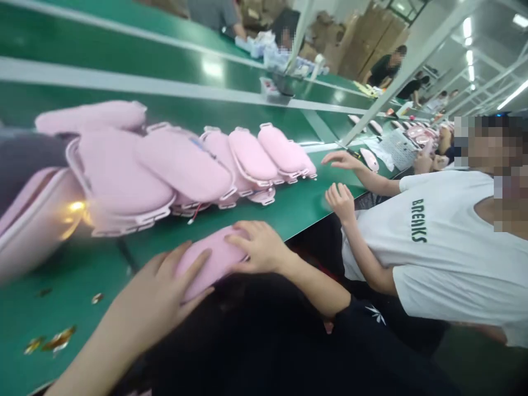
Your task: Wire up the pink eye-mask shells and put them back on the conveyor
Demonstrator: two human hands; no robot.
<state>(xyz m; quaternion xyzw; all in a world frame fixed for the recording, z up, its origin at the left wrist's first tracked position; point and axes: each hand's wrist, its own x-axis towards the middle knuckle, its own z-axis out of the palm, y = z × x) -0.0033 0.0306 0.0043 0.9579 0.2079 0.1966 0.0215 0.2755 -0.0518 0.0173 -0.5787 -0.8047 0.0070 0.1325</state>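
Between my two hands is a pink padded oval piece, at the near edge of the green work surface. My left hand grips its left end with the fingers spread over the top. At the other end, my right hand has its fingers curled round the edge. Just beyond lies a long pile of similar pink padded pieces with pale rims and small tabs. A thin red wire with a white connector sticks out of the pile. The underside of the held piece is hidden.
A larger pink piece with a bright yellow glow stands at the left. Gold scraps lie on the green surface. To my right a co-worker in a white shirt holds both hands over the bench. A slanted metal post rises beyond.
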